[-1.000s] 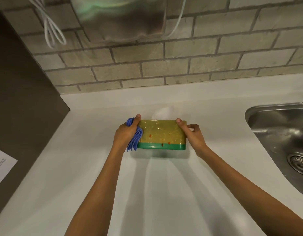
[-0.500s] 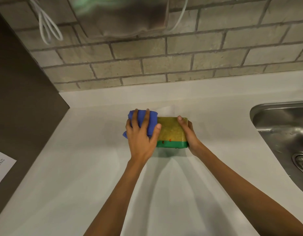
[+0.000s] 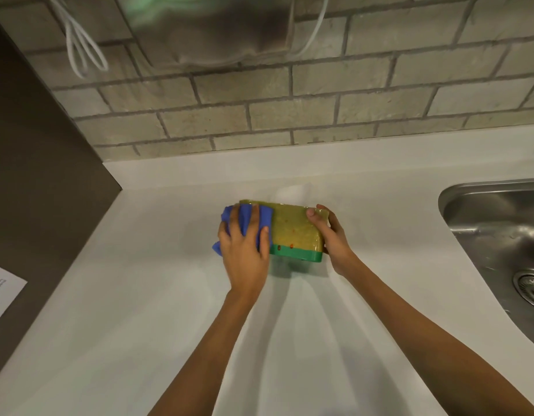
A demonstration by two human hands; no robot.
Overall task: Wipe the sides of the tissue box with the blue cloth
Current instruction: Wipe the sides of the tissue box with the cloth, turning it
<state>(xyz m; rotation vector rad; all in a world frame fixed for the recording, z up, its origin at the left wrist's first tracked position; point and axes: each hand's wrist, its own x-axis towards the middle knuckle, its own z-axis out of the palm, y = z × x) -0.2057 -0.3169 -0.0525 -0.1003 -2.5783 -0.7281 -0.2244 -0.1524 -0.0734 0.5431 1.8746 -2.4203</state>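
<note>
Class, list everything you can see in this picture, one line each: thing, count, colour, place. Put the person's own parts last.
tissue box: one, yellow-green with a green base, middle of the counter
blue cloth: one, blue, pressed on the box's left end
counter: one, white, across the foreground
sink: one, steel, right edge, drain visible
brick wall: one, grey-beige, behind the counter
metal fixture: one, silver, on the wall at top
white cable: looped, white, top left
dark panel: one, brown-grey, left side
paper: one sheet, white, far left
left hand: one, pressing the cloth
right hand: one, gripping the box's right end
</note>
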